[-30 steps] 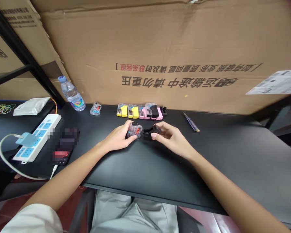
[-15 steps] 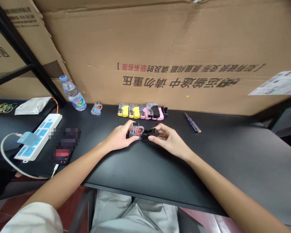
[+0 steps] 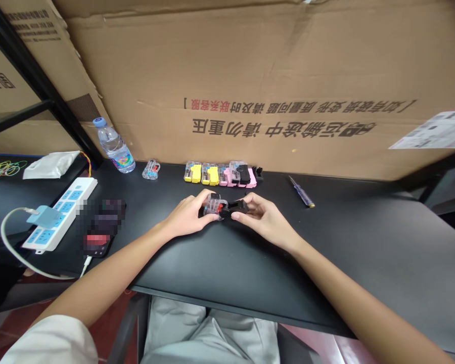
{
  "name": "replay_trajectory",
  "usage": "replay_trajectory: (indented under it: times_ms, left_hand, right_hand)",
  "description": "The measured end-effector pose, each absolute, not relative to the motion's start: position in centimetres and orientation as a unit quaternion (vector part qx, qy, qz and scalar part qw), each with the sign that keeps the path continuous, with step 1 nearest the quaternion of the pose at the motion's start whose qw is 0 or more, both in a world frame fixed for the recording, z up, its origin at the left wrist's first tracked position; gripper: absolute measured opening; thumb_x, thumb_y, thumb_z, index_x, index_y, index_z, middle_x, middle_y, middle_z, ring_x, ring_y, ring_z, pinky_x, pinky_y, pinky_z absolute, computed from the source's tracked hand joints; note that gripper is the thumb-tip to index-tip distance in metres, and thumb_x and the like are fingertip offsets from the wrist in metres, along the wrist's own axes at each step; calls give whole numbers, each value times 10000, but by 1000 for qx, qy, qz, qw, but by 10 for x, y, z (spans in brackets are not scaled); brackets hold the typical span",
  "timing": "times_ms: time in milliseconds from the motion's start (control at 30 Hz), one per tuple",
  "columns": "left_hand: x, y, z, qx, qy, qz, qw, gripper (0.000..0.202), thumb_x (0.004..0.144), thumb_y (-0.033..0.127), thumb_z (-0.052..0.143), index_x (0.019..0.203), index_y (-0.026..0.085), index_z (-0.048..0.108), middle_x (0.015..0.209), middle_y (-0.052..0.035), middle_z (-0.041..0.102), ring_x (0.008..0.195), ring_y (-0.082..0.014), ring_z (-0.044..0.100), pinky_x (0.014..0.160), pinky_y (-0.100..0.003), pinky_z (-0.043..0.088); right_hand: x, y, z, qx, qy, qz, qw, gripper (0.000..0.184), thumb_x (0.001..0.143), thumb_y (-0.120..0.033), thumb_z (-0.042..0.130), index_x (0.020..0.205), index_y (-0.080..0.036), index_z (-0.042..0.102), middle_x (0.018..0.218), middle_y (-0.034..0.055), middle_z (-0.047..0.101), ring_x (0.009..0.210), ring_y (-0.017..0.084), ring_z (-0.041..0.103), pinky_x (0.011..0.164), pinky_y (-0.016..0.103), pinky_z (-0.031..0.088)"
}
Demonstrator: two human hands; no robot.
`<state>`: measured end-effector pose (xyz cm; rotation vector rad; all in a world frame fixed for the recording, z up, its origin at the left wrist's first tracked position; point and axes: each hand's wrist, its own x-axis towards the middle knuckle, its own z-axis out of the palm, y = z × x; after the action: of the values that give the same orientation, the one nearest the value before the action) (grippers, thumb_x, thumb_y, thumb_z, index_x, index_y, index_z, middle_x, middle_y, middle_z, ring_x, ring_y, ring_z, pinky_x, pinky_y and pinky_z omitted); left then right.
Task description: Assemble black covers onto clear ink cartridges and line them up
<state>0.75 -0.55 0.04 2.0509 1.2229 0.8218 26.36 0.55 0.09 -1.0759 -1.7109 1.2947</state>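
My left hand [image 3: 191,215] is closed on a small clear plastic case [image 3: 213,204] with a red part inside. Between thumb and fingers, my right hand [image 3: 263,215] grips a black plastic piece [image 3: 237,206]. The two parts meet end to end just above the black table; whether they are joined I cannot tell. Beyond my hands stands a row of similar clear cases with yellow covers [image 3: 211,175] and pink covers [image 3: 252,178], one with a black piece [image 3: 244,174]. Another clear case [image 3: 151,170] without a coloured cover lies farther left.
A screwdriver [image 3: 302,193] lies at right on the table [image 3: 227,273]. At left are a water bottle [image 3: 116,146], a power strip [image 3: 62,212] with a plugged-in charger [image 3: 45,217], and a phone [image 3: 104,227] on a cable. Cardboard [image 3: 273,60] stands along the back edge.
The clear case and the black piece have come slightly closer together, and the case has tilted a little. Both hands have hardly moved.
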Motion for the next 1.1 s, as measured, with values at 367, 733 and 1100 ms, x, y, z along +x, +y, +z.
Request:
replay_trajectory:
  times_ms: [367, 733, 1100]
  left_hand:
    - [6, -4, 4, 755, 460, 337, 323, 513, 918, 348, 778, 1376, 269, 562, 1175, -91, 804, 1098, -314, 775, 1031, -486, 581]
    - [6, -3, 3, 766, 463, 319, 313, 441, 900, 313, 784, 1303, 277, 608, 1175, -79, 805, 1122, -322, 768, 1016, -461, 579]
    - [7, -4, 0, 763, 465, 321, 313, 488, 886, 350, 807, 1327, 286, 608, 1185, -79, 807, 1141, -325, 764, 1038, -476, 575]
  right_hand:
    - [269, 8, 5, -437, -671, 492, 342, 555, 736, -675, 897, 864, -239, 580, 926, 69, 779, 873, 276, 761, 839, 440, 638]
    - [265, 7, 3, -439, -658, 506, 343, 560, 712, -669, 918, 875, -228, 614, 946, 79, 790, 870, 270, 769, 876, 451, 645]
    - [263, 7, 2, -435, -649, 515, 353, 582, 693, -671, 930, 838, -238, 569, 939, 67, 791, 890, 278, 777, 865, 442, 642]
